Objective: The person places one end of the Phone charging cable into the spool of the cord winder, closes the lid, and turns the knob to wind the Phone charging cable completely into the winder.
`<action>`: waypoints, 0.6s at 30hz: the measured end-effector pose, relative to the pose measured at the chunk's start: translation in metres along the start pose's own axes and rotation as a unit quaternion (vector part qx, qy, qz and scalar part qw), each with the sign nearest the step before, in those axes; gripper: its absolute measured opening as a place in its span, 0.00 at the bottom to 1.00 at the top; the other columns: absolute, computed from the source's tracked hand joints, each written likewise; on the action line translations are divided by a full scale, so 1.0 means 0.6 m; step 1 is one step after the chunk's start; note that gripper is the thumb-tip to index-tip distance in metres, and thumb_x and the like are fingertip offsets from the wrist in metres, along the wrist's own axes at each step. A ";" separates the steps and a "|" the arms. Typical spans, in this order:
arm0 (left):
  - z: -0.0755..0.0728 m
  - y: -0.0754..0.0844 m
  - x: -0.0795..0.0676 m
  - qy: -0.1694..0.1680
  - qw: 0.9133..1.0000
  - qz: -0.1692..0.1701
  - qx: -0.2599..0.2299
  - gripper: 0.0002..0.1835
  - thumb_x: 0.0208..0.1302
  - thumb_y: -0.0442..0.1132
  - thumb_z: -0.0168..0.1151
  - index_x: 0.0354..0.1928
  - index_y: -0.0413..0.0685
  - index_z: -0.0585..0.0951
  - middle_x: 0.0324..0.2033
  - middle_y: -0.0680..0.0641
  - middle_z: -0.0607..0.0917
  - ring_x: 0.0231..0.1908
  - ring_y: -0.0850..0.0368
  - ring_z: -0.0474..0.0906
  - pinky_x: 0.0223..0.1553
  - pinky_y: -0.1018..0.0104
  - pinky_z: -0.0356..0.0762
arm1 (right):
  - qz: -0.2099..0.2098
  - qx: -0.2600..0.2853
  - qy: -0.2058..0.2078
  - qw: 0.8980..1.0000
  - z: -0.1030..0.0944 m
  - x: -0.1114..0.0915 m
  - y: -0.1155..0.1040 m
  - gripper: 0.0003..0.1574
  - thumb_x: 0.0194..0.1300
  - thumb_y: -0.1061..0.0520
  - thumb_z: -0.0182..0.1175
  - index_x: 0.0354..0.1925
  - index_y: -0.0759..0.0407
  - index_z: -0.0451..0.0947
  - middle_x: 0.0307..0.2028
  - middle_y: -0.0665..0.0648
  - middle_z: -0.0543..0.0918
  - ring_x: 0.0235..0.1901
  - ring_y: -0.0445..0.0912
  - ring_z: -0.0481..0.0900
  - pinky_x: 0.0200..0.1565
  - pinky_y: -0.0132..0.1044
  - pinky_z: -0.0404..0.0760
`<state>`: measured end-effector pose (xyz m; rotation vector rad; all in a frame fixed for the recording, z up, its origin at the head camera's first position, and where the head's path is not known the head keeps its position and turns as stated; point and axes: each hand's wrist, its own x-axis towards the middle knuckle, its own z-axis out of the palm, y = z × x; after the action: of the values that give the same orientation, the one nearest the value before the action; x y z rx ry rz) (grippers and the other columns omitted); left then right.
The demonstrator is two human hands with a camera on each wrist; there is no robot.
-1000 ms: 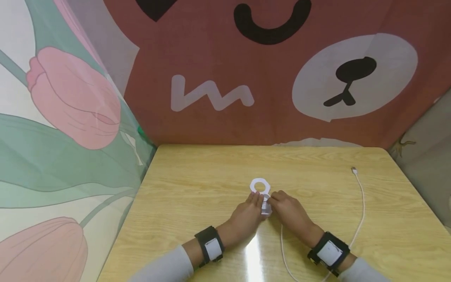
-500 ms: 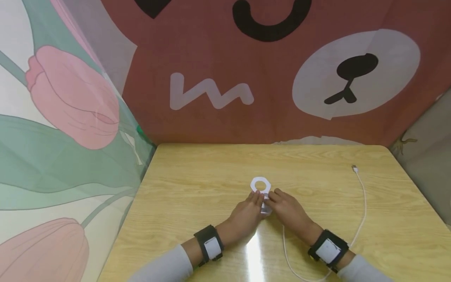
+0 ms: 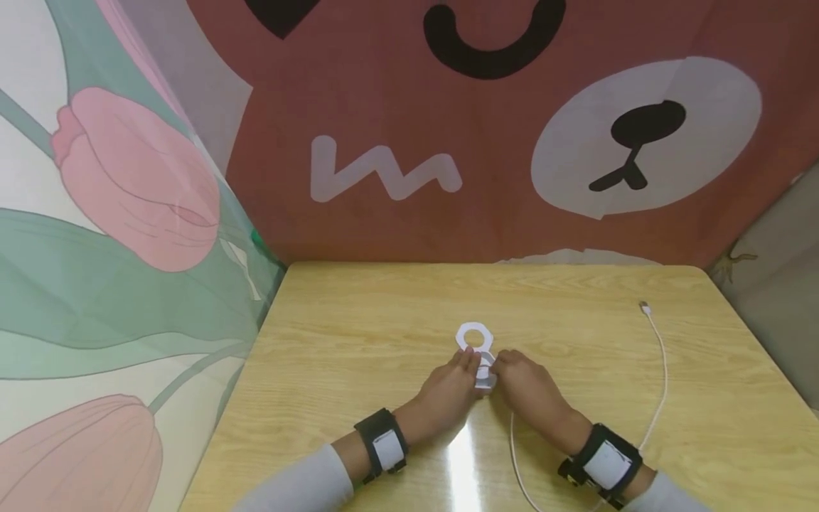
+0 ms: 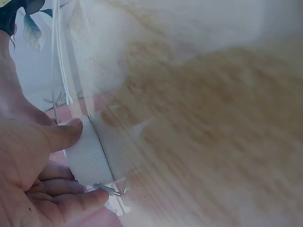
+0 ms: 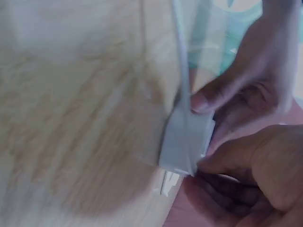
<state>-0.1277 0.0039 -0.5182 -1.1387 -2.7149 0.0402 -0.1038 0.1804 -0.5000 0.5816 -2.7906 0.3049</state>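
Observation:
My left hand (image 3: 444, 398) grips a small white boxy device (image 3: 485, 382) above the table's middle. A flat eight-sided white ring (image 3: 461, 338) shows at its far end. The left thumb presses the device's broad face (image 4: 90, 156) in the left wrist view. Right against its right edge, my right hand (image 3: 534, 395) pinches a white cable (image 3: 664, 363) with curled fingers. In the right wrist view the cable crosses the block (image 5: 175, 137) down to those fingertips, which hide its end. A slim plug with a metal tip (image 4: 108, 189) shows by the block's corner in the left wrist view.
The cable's USB plug (image 3: 645, 308) lies on the wood-grain table (image 3: 345, 306) at the right. The cable loops under the right forearm toward the near edge. Printed cloths with a bear (image 3: 384, 235) and tulips (image 3: 141, 178) hang behind and at the left.
The right fingers have shifted slightly to the right and toward me along the device's edge, showing more of its face. The left hand keeps its hold in place.

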 end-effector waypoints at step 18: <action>-0.004 -0.001 0.002 -0.026 0.999 0.013 0.021 0.36 0.74 0.60 0.56 0.70 0.38 0.73 0.67 0.37 0.78 0.64 0.49 0.80 0.45 0.70 0.87 | 0.078 0.171 -0.060 0.980 0.010 0.008 0.036 0.14 0.57 0.69 0.72 0.29 0.60 0.75 0.25 0.51 0.77 0.26 0.40 0.72 0.26 0.30 0.74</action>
<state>-0.1284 0.0040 -0.5155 -1.1784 -2.7307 0.1334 -0.1185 0.1961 -0.5074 0.4672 -2.9244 0.8202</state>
